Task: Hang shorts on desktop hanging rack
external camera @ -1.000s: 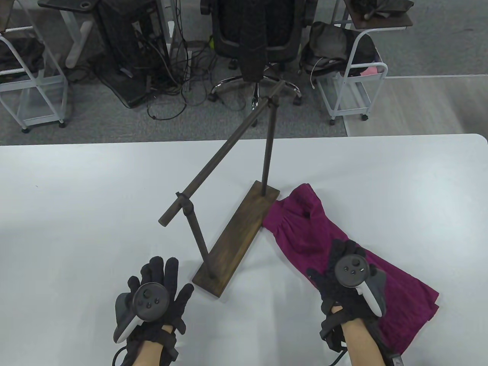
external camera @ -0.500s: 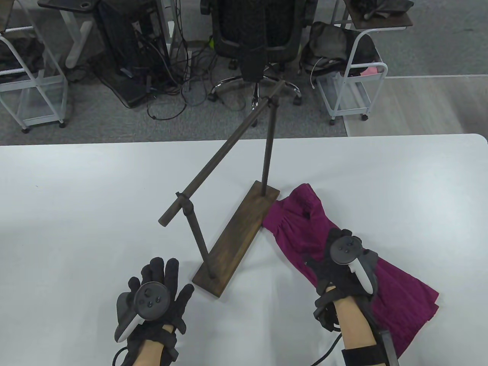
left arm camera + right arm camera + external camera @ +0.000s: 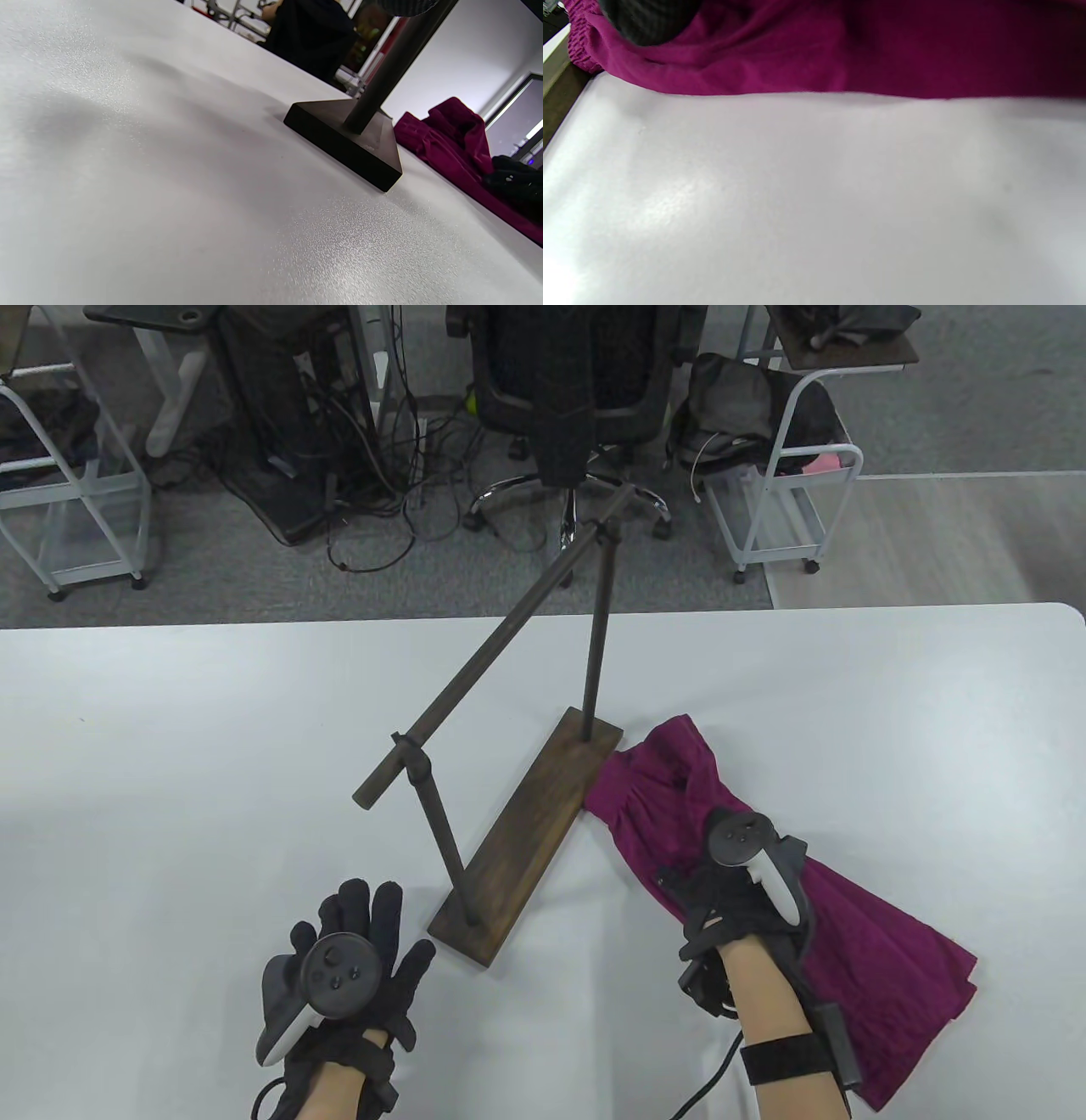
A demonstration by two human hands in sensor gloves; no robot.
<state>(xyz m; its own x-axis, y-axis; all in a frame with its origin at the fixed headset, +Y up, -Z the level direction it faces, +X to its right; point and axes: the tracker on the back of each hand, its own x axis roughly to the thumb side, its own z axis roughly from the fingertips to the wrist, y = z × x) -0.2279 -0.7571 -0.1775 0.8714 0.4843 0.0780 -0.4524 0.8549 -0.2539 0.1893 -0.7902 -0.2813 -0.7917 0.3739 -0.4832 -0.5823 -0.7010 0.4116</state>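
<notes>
Right hand (image 3: 734, 891) rests on magenta shorts (image 3: 857, 933), grip unclear; left hand (image 3: 348, 963) flat, fingers spread, at rack (image 3: 517, 836)'s 7 o'clock.

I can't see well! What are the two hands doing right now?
Left hand: open, flat on the table, holding nothing.
Right hand: on the shorts; grip cannot be told.

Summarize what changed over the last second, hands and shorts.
The right hand slid forward and toward the rack along the magenta shorts, its wrist turning so more forearm shows. It rests on the cloth; whether the fingers have closed on it cannot be told. The shorts lie flat on the table as before. The left hand, fingers spread on the table, and the rack kept their places.
</notes>
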